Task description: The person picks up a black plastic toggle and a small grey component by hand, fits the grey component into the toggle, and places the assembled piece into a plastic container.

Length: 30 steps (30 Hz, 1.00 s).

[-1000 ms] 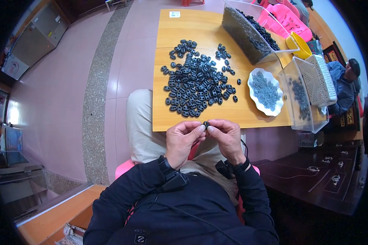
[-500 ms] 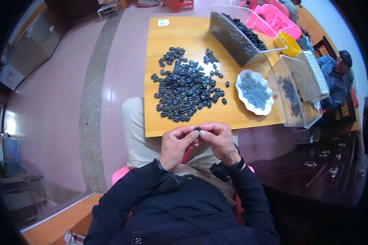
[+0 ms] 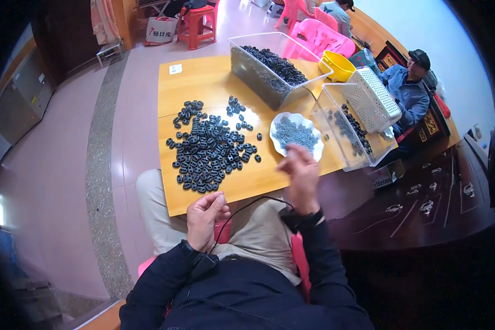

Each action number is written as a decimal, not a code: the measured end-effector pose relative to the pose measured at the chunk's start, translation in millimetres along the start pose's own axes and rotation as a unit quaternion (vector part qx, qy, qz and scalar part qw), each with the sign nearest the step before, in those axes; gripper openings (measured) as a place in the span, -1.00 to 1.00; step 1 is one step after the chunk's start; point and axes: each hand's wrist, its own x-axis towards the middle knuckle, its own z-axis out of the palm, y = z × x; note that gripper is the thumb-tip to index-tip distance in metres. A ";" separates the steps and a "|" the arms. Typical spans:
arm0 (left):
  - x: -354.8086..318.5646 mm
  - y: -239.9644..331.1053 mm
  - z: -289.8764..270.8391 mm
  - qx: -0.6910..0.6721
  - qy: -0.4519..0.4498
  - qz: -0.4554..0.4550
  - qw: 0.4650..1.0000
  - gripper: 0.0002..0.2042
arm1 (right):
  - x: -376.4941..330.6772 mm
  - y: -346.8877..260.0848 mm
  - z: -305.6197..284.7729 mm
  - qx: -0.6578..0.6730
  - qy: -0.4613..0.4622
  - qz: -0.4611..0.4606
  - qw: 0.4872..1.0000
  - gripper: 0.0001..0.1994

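Moved: right hand [image 3: 300, 173] left my left hand [image 3: 203, 220], toward 1 o'clock, near white dish [image 3: 308, 121].
Fingers: I saw both curled; pinch unclear.

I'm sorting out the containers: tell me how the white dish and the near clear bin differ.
The white dish is shallow, opaque and scalloped; the clear bin is deep, see-through and straight-walled. The dish holds small grey pieces; the bin holds a few black parts. The dish lies nearer the right hand. Both sit on the wooden table.

Two clear bins [image 3: 269, 69] [image 3: 344, 129]; one white dish [image 3: 297, 133]; one yellow bowl [image 3: 338, 66]; one white basket [image 3: 375, 99].
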 end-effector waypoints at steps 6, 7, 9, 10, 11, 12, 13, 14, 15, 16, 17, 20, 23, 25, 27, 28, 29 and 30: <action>0.6 -1.4 2.1 0.012 -0.010 0.003 1.000 -0.77 | 79.1 -82.3 -51.0 -0.031 0.168 -0.162 0.972 -0.69; 0.8 -1.2 0.5 0.013 -0.010 0.008 1.000 -0.78 | 84.5 -82.4 -54.2 -0.014 0.197 -0.152 0.968 -0.67; 0.8 -0.9 -0.7 0.018 -0.005 0.005 1.000 -0.78 | 80.2 -74.5 -59.2 -0.023 0.175 -0.115 0.978 -0.67; 0.6 -1.1 -1.1 0.023 -0.001 0.000 1.000 -0.77 | 75.8 -66.0 -60.6 -0.058 0.145 -0.092 0.983 -0.68; 1.4 -1.2 -0.5 0.022 0.006 0.001 1.000 -0.77 | 71.5 -57.4 -61.4 -0.092 0.115 -0.069 0.987 -0.70; 1.2 -1.2 -0.3 0.025 0.000 0.002 1.000 -0.77 | 63.6 -47.7 -55.4 -0.067 0.088 -0.062 0.992 -0.77; 1.1 -1.3 -0.2 0.027 -0.006 0.002 1.000 -0.77 | 56.6 -39.0 -49.1 -0.066 0.085 -0.055 0.993 -0.77; 0.6 -1.5 -0.4 0.038 -0.007 0.005 0.999 -0.75 | 49.6 -30.9 -41.6 -0.122 0.038 -0.039 0.991 -0.80; 1.3 -1.9 -0.5 0.039 -0.002 0.005 0.999 -0.75 | 44.6 -24.7 -33.7 -0.178 -0.008 -0.027 0.984 -0.83; 1.9 -2.5 -1.1 0.046 -0.002 0.005 0.999 -0.74 | 40.9 -17.6 -27.0 -0.199 -0.056 -0.012 0.978 -0.84; 2.2 -2.9 -2.2 0.052 -0.003 0.005 0.999 -0.74 | 38.3 -9.9 -20.1 -0.219 -0.103 0.002 0.970 -0.85; 3.2 -4.3 -1.9 0.060 -0.006 0.013 0.998 -0.73 | 41.6 23.0 -11.6 -0.343 -0.202 -0.058 0.916 -0.82; 2.9 -4.3 -3.9 0.066 -0.004 0.018 0.998 -0.74 | 37.5 32.0 5.1 -0.440 -0.241 -0.099 0.860 -0.78; 3.4 -3.9 -3.8 0.065 -0.005 0.018 0.998 -0.74 | 35.2 35.6 14.3 -0.493 -0.229 -0.132 0.829 -0.77; 3.4 -4.0 -3.9 0.059 -0.008 0.017 0.998 -0.75 | 34.5 35.7 19.5 -0.526 -0.244 -0.151 0.801 -0.76; 3.1 -3.6 -4.1 0.057 -0.006 0.016 0.998 -0.75 | 33.7 37.6 21.5 -0.530 -0.243 -0.176 0.793 -0.78; 2.7 -2.9 -4.2 0.059 -0.006 0.018 0.998 -0.75 | 33.0 39.1 23.1 -0.534 -0.241 -0.200 0.785 -0.78; 2.8 -2.1 -4.7 0.061 -0.006 0.021 0.998 -0.75 | 32.2 38.6 26.0 -0.534 -0.244 -0.199 0.785 -0.78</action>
